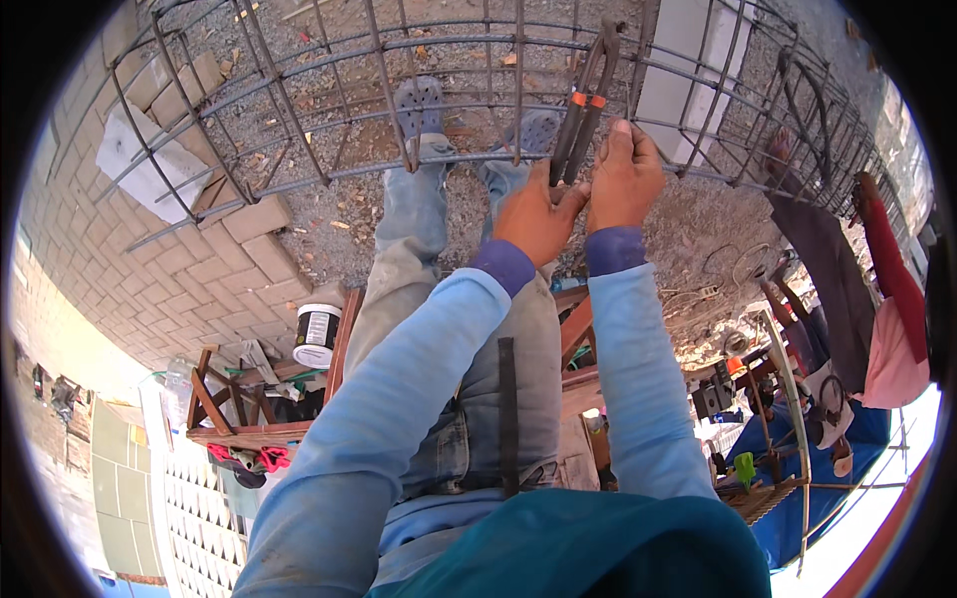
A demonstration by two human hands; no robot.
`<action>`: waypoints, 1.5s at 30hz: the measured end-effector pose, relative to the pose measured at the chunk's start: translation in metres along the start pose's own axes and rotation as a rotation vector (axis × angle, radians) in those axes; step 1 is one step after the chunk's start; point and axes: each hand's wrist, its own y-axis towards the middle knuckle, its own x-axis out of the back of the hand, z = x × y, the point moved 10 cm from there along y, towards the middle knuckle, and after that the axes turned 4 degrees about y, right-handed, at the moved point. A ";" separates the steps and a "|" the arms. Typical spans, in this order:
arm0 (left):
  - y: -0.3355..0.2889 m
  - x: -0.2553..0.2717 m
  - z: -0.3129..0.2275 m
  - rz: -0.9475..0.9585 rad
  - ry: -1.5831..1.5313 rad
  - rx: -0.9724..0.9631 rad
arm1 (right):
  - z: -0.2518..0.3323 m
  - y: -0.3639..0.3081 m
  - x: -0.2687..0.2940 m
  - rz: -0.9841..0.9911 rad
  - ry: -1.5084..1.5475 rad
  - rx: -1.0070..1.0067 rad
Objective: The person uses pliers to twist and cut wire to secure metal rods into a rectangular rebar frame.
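Observation:
In front of me spans a cage of steel rebar point(379, 45), its long bars crossed by square stirrups. My left hand point(539, 221) is closed around the lower handles of long nippers point(575, 130) with dark grips and orange bands. The tool points away from me, its jaws up among the bars at the far side. Close beside the handles, my right hand point(626, 177) is raised by the near bar with its thumb and fingertips pressed together. Whatever lies in that pinch is too small to make out.
Under the cage at right lies a pale slab point(696, 75). Paving blocks point(214, 264) cover the left ground, with a white sheet point(150, 159) on them. A black-and-white bucket point(317, 334) and wooden frame point(261, 431) are near my legs. Another person with a red sleeve point(890, 264) is at right.

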 end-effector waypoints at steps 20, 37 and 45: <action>-0.006 0.017 0.042 -0.199 0.061 -0.116 | 0.093 -0.042 -0.040 0.407 -1.196 0.640; 0.021 0.047 0.069 -0.232 0.137 0.030 | 0.012 -0.041 -0.062 0.622 -0.981 0.319; 0.001 0.057 0.041 -0.195 0.242 -0.026 | -0.031 -0.069 -0.024 0.363 -0.402 0.235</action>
